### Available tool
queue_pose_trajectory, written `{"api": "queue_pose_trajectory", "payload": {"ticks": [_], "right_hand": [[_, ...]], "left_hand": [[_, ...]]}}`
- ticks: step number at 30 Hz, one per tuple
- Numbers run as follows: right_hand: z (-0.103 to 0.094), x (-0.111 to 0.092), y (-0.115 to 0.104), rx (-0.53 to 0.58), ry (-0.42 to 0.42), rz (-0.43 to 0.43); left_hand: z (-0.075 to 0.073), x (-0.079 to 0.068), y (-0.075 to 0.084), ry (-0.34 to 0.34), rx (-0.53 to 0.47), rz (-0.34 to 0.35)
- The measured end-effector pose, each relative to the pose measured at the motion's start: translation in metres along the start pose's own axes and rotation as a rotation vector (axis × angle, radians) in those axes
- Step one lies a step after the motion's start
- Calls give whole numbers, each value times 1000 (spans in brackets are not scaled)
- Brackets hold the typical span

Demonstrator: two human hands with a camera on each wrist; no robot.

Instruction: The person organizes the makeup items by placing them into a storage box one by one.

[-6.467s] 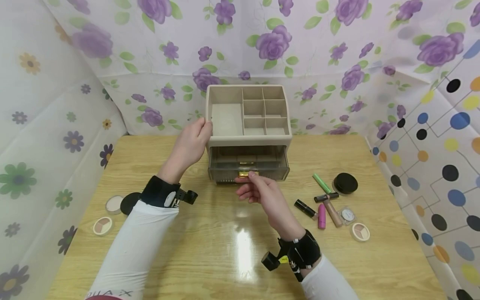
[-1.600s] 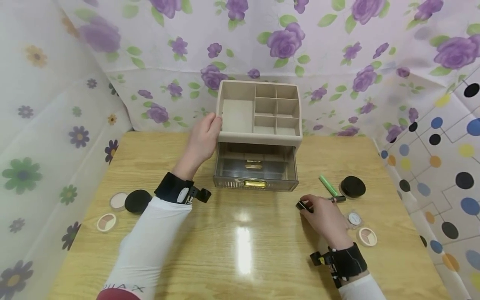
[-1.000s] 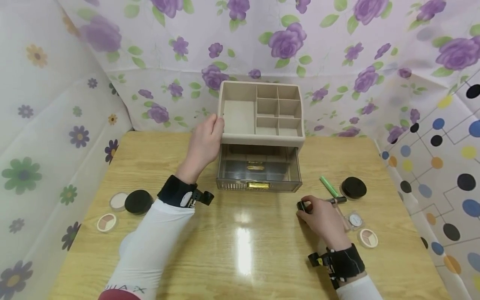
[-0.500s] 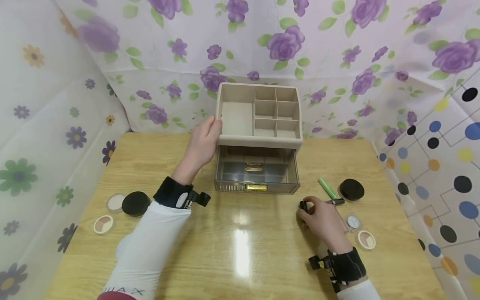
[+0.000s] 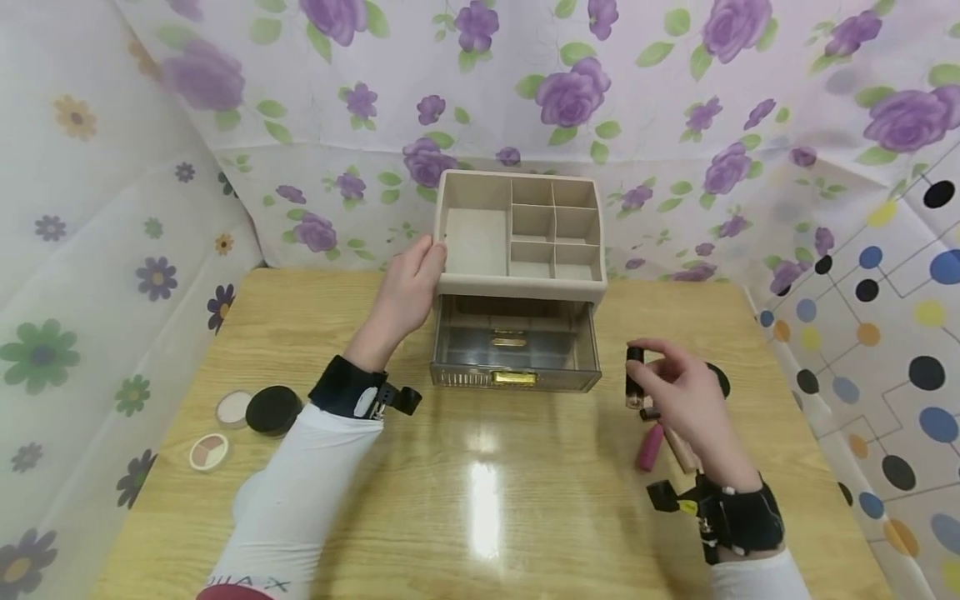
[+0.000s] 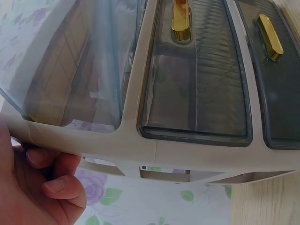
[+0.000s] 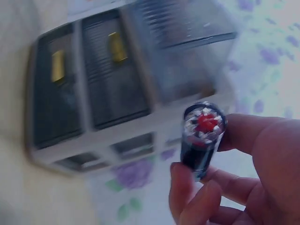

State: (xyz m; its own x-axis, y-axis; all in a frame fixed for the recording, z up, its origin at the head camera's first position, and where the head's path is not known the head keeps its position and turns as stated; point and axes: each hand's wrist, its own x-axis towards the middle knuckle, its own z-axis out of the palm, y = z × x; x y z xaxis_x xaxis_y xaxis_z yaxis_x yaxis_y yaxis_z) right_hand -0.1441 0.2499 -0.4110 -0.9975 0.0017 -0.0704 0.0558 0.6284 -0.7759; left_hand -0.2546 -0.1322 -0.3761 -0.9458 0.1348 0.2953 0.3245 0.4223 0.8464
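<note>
A beige makeup organizer (image 5: 517, 287) with a compartmented top stands at the back of the table, its clear top drawer (image 5: 465, 377) pulled out. My left hand (image 5: 401, 296) holds the organizer's left side; in the left wrist view its fingers (image 6: 65, 187) curl at the beige edge. To the right of the drawer, my right hand (image 5: 697, 408) pinches a black lipstick (image 5: 635, 375) upright above the table. The right wrist view shows this lipstick's clear end with a red centre (image 7: 206, 123), between thumb and fingers. Two shut drawers with gold handles (image 6: 181, 21) show in the left wrist view.
Below the right hand lie a pink tube (image 5: 650, 447), a beige tube (image 5: 681, 452) and a dark tube end (image 5: 649, 413). A black compact (image 5: 722, 380) is partly hidden behind that hand. At left lie another black compact (image 5: 273, 410), a white round case (image 5: 234, 408) and a three-colour palette (image 5: 209, 452).
The drawer was pulled farther out earlier. My right hand then went to the cosmetics at right, took the lipstick and has now lifted it off the table. My left hand stays on the organizer.
</note>
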Motion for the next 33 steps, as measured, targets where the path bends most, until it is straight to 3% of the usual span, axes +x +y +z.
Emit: {"api": "queue_pose_trajectory", "payload": {"ticks": [7,11,19,26,33], "right_hand": [[-17,0,-37,200,144,-112],[-16,-3,-61,223,201,-205],[13,0,-98,151,109,-345],[37,8,-122,52,17,-374],[59,18,-138,-10,11,-413]], "left_hand": [[2,3,0,10,-3,24],[1,5,2,2,-18,10],[1,2,0,-12,-13,-19],[1,1,1,-5,-15,-16],[1,0,0,-14,-18,-8]]}}
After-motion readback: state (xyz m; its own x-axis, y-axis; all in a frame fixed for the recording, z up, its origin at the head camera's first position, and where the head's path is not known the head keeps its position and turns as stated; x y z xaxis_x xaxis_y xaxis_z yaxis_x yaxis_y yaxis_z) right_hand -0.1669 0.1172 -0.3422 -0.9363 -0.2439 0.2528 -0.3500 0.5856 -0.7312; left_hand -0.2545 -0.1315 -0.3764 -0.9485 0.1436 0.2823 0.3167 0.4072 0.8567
